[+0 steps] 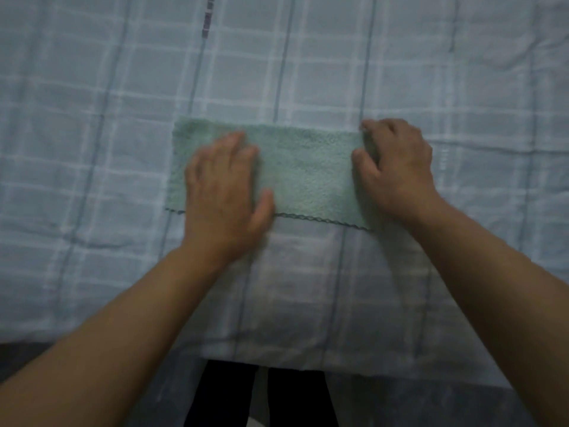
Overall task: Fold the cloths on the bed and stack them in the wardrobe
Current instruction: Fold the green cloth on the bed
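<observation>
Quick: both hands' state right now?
Left hand: open, flat on the folded green terry cloth.
Right hand: fingers curled, pinching the cloth's right edge.

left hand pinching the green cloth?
No, the left hand lies flat with straight fingers on the green cloth; the right hand is the one curled at its edge.

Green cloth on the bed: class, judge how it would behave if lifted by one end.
Probably floppy: the green cloth lies flat on the bedcover. Likely light: it looks thin and fluffy. Lifted by the right hand pinching its end, it should droop beyond the left hand pressing it.
</observation>
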Demonstrator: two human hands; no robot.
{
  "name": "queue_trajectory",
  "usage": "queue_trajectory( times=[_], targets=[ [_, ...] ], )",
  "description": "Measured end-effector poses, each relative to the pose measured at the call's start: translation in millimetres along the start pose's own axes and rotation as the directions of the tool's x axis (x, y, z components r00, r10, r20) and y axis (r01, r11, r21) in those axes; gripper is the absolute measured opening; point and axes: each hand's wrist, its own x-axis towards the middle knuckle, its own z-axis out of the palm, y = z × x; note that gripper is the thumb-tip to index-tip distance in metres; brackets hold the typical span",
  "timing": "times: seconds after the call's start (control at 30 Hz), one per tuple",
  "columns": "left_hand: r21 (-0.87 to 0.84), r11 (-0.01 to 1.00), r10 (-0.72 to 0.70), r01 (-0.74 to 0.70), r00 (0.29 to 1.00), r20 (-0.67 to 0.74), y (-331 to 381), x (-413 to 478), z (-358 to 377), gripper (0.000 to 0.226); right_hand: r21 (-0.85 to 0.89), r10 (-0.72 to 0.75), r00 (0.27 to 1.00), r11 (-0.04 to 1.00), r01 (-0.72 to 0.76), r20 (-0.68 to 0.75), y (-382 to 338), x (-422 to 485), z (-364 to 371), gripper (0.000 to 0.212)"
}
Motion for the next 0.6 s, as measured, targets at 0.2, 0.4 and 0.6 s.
queue_trajectory(
  times=[0.2,0.4,0.6],
  targets=[
    [-0.304,0.951,0.054,-0.053,0.999,-0.007,105,-8,34,0.031,0.057,0.116,0.975,0.99,-0.128,0.188,-3,35,-35,0.018],
    [-0.346,0.88,-0.307,0.325,0.946,0.106,148,4,51,0.057,0.23,0.027,0.957,0.969,-0.097,0.29,-11,48,-57,0.014],
    [-0.483,0.698,-0.524,0.528,0.837,0.158,156,20,40,0.048,0.396,-0.076,0.912,0.913,-0.099,0.404,-31,50,-66,0.007]
  ],
)
